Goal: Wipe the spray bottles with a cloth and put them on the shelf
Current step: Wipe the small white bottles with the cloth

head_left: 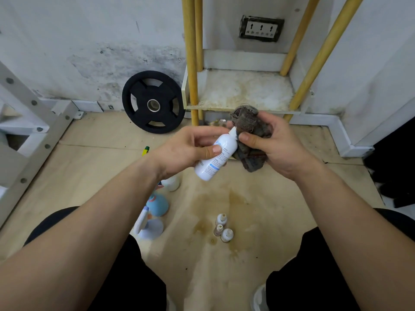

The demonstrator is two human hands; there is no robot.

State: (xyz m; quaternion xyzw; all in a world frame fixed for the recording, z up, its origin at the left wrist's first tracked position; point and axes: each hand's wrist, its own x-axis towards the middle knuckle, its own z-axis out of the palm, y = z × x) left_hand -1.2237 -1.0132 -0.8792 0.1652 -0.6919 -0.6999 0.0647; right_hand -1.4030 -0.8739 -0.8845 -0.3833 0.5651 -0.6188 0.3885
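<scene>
My left hand [188,149] grips a white spray bottle [216,157] with blue print, tilted with its top pointing up and right. My right hand [271,144] holds a dark crumpled cloth [251,131] bunched around the bottle's top, thumb pressing the cloth beside the neck. Beyond my hands stands the shelf [244,90], a stained white board between yellow posts, with nothing on it. On the floor below my left arm lie blue and white spray bottles [155,212]. Three small bottles [222,227] stand near a stain.
A black weight plate [153,102] leans on the wall left of the shelf. A white metal frame [29,131] fills the left side. A green and yellow item [146,150] lies on the floor. A wall socket [260,29] sits above the shelf. My knees frame the bottom.
</scene>
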